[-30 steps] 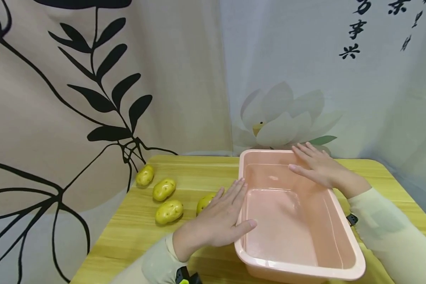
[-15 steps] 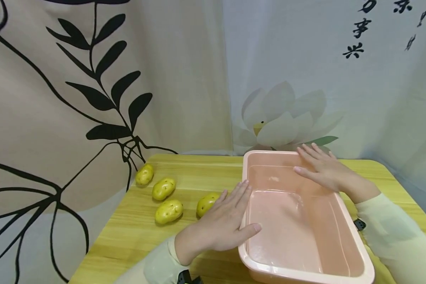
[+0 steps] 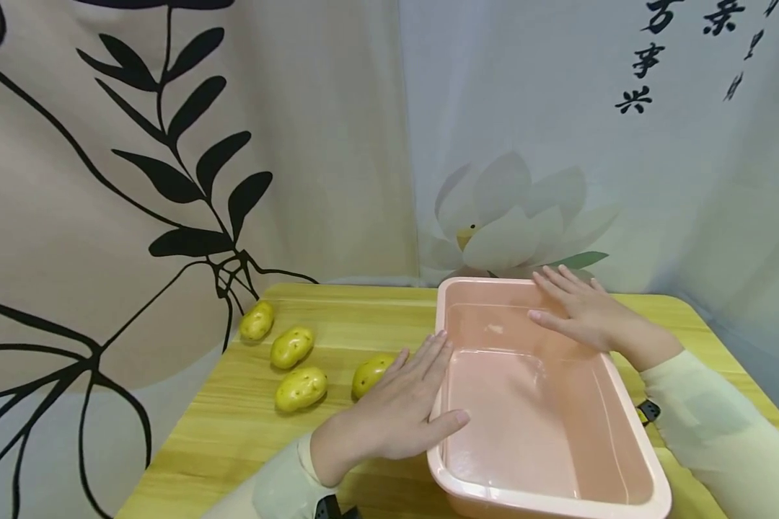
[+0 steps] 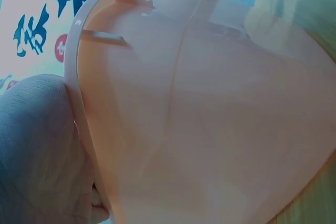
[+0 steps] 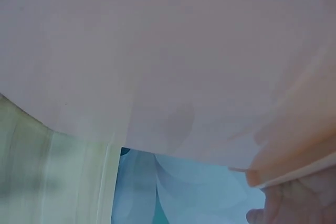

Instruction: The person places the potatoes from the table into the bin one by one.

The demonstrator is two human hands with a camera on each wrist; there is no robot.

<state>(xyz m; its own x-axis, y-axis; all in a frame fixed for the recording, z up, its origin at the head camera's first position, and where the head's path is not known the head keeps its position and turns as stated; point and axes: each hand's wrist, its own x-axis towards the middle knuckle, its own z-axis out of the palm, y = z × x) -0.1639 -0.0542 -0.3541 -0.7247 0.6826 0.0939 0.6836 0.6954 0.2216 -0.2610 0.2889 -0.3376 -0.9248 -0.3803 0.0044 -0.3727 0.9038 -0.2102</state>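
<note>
A pink plastic basin (image 3: pixel 513 411) stands on the wooden table, with nothing in it. My left hand (image 3: pixel 396 407) rests on its left rim, fingers straight and thumb reaching over the inside edge. On the far right corner of the rim lies my right hand (image 3: pixel 581 310), its fingers extended and spread. The left wrist view shows the basin's outer wall (image 4: pixel 210 103) close up, with part of the left hand (image 4: pixel 39 150) against the rim. From the right wrist, the basin's outside (image 5: pixel 157 66) fills most of the view, and part of the right hand (image 5: pixel 299 203) touches the rim.
Several yellow potatoes lie left of the basin; one potato (image 3: pixel 371 375) is partly hidden behind the left hand, and another potato (image 3: pixel 257 321) sits near the table's far left corner. A printed curtain (image 3: pixel 337 144) hangs behind the wooden table (image 3: pixel 208 447).
The basin has shifted slightly right relative to the potatoes, with both hands still on its rim. The potato by the left hand shows more. The head view has also swayed a little.
</note>
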